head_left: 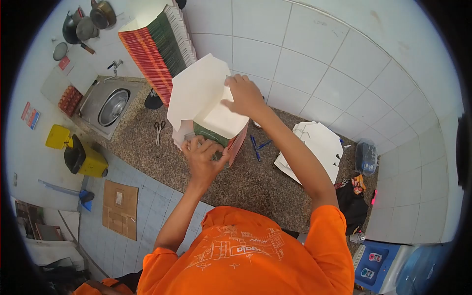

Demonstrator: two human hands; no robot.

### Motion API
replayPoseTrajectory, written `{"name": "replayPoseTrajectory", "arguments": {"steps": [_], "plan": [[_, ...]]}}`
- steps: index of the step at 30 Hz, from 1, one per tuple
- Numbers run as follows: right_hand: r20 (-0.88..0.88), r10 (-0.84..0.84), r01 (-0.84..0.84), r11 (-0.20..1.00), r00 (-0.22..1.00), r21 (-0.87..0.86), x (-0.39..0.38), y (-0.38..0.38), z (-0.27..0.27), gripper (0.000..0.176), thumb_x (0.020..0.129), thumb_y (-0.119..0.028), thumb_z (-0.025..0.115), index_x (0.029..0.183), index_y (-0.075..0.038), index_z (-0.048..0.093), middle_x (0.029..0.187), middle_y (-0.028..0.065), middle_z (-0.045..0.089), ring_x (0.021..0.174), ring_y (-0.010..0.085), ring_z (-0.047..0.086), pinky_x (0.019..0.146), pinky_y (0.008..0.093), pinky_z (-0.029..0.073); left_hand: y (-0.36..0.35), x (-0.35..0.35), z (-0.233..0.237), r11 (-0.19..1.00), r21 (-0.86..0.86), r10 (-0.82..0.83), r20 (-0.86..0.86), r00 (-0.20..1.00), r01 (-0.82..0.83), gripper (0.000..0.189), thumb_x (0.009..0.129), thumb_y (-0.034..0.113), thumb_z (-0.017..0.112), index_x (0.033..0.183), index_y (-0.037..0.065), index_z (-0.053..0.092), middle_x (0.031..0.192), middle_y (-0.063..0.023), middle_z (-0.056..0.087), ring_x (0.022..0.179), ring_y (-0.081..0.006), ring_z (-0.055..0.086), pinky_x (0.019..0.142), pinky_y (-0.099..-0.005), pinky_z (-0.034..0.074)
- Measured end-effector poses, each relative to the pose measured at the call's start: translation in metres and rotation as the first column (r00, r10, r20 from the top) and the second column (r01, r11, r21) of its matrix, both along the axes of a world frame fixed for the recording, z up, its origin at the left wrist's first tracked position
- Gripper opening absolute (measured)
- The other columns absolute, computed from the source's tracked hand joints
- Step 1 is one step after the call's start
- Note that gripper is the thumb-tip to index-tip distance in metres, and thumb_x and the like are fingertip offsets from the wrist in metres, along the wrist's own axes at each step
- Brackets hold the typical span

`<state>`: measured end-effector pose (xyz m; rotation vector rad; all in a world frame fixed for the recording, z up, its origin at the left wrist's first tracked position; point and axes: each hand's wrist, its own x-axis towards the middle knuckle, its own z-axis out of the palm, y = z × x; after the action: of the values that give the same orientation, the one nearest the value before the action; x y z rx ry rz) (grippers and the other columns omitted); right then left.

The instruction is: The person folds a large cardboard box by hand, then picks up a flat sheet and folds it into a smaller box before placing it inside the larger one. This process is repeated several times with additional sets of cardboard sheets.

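While the box (225, 117) is standing on the speckled counter (152, 152) with its white lid flap (194, 93) tilting up, 2 hands are working at it from different sides, sitting apart from each other. The left hand (204, 153) is resting low at the green front panel (210, 132), fingers bending; whether they are pinching the card or only pressing it, I cannot tell. The right hand (243, 96) is reaching over the far rim, thumb and fingers spreading at the white inside; I cannot tell whether it is clamping the wall.

Judging by its thin walls, the box is probably behaving as light, fairly stiff card: sliding easily, springing along its folds, and creasing if squeezed mid-panel. Its corners and folded edges are likely offering the surest hold, with flat fingers spreading the load.

Beyond the box, a tall red-and-green stack (156, 51) is standing near the tiled wall. Scissors (158, 132) are lying to the left, while 2 blue pens (254, 147) and flat white card pieces (314, 150) are lying to the right.
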<state>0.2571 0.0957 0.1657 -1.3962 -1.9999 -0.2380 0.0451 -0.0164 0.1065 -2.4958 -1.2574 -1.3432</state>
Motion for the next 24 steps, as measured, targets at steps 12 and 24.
{"name": "replayPoseTrajectory", "arguments": {"steps": [12, 24], "plan": [[0.033, 0.258, -0.187, 0.779, 0.966, -0.598, -0.057, -0.088, 0.01, 0.03, 0.097, -0.031, 0.062, 0.099, -0.001, 0.065, 0.083, 0.0174, 0.072, 0.084, 0.0394, 0.072, 0.075, 0.0498, 0.056, 0.004, -0.022, -0.007, 0.948, -0.305, 0.117, 0.079, 0.99, -0.087, 0.054, 0.069, 0.035, 0.092, 0.11, 0.01, 0.068, 0.081, -0.0079, 0.066, 0.074, -0.026, 0.065, 0.067, -0.0403, 0.05], [0.025, 0.16, -0.136, 0.904, 0.987, -0.404, -0.112, -0.061, -0.035, 0.026, 0.088, -0.025, 0.064, 0.095, 0.0, 0.063, 0.071, 0.0205, 0.069, 0.068, 0.0394, 0.072, 0.061, 0.0492, 0.056, 0.015, -0.016, -0.036, 0.924, -0.348, 0.24, 0.206, 0.948, -0.158, 0.084, 0.07, 0.043, 0.091, 0.138, 0.014, 0.05, 0.073, -0.0097, 0.068, 0.069, -0.0333, 0.072, 0.062, -0.0431, 0.055]]}}
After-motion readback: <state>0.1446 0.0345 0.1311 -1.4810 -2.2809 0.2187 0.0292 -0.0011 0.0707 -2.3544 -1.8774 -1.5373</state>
